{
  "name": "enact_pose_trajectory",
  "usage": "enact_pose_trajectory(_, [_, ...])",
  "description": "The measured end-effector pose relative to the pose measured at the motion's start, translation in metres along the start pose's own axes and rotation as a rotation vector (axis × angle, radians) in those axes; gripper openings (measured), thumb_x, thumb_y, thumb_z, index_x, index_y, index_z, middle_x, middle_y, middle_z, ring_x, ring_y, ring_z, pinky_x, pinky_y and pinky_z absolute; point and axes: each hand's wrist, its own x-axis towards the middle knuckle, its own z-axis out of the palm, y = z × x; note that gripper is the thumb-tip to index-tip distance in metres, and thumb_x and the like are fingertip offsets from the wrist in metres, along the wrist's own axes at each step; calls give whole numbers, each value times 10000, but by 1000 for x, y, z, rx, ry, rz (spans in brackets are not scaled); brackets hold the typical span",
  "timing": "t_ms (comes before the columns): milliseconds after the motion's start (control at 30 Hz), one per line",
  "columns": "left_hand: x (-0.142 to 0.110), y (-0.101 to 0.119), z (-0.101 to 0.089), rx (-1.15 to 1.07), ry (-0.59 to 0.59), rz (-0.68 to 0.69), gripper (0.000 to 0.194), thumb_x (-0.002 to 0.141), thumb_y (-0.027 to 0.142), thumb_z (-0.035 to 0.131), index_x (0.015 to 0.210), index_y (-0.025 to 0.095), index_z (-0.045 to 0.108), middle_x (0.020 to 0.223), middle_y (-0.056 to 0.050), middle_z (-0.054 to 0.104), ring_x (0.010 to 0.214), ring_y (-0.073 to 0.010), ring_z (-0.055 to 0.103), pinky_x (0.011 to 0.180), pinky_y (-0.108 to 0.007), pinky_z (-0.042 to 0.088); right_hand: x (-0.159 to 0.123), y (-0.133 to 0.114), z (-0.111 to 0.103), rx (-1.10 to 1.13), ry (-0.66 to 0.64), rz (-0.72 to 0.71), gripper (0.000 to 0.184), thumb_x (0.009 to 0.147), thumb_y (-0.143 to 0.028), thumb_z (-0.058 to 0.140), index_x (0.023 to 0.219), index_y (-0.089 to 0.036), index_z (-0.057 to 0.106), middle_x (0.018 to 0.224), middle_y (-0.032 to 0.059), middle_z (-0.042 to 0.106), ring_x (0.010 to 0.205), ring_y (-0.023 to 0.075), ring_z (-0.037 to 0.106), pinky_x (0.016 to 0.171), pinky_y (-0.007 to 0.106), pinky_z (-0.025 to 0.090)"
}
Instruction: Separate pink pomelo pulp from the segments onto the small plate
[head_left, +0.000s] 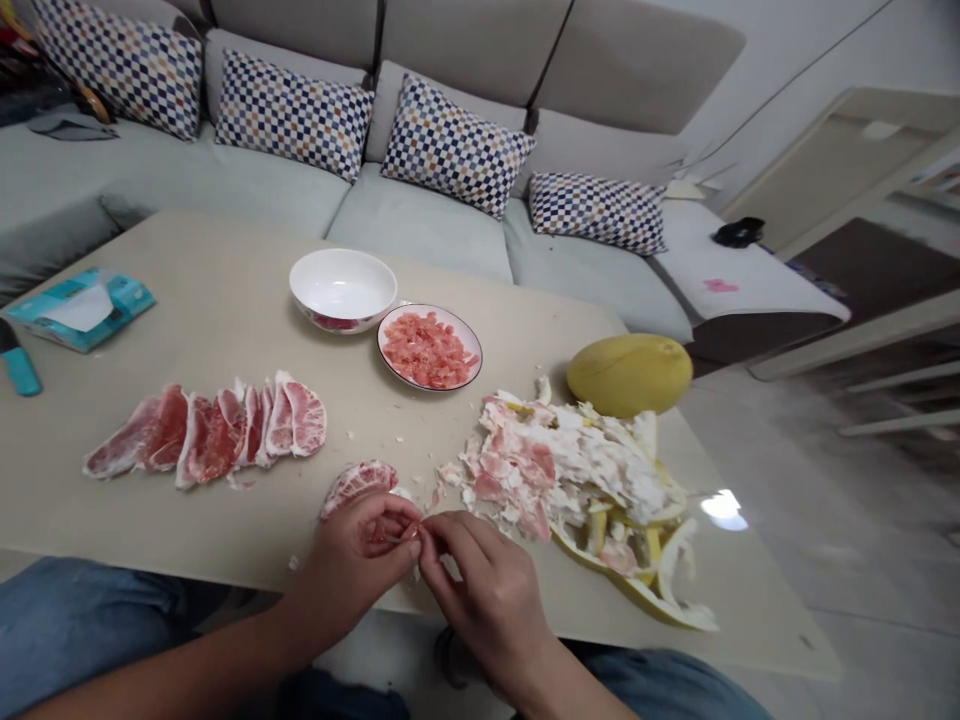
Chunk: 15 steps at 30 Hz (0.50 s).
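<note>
My left hand is closed, fingers curled round a small reddish piece of pomelo over the table's front edge. Fingertips of my right hand pinch together at the same piece, meeting the left thumb and forefinger; the fingers mostly hide it. Just beyond my left hand lies a pomelo segment with whitish skin. Further left, several pomelo segments lean in a row. A dark-rimmed plate holds peeled pink pulp. Right of my hands spreads a heap of white pith and membrane with yellow peel.
Behind the plate stands a white bowl. A whole yellow pomelo rests at the table's right edge. At left are a blue tissue pack and a teal-handled tool. A sofa with checkered cushions borders the far side.
</note>
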Motion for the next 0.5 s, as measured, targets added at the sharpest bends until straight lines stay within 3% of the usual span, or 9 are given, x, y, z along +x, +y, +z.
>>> enact_pose_trajectory(200, [0,7,0,-135,-67,-67,188,722,299,732,857,186,663,820,-41,700,841,-209,652,792,-322,494,8,-4,-6,345,-24,276,107,777,-151,570,703,-195,635,612,12,624,546,134,557,520,235,428])
enact_pose_trajectory(367, [1,13,-3,-242,-116,-247,238,665,313,782,808,163,664,769,-19,670,752,-159,620,748,-304,498,12,-1,-8,724,-215,667,65,691,-199,603,657,-169,650,540,-16,587,486,99,480,471,202,363])
enact_pose_trajectory(500, [0,16,-3,-250,-148,-257,222,684,302,766,807,159,648,762,-10,650,696,-128,597,709,-281,498,15,6,-6,989,-324,829,49,635,-213,636,647,-165,635,481,-51,536,430,66,414,443,183,310])
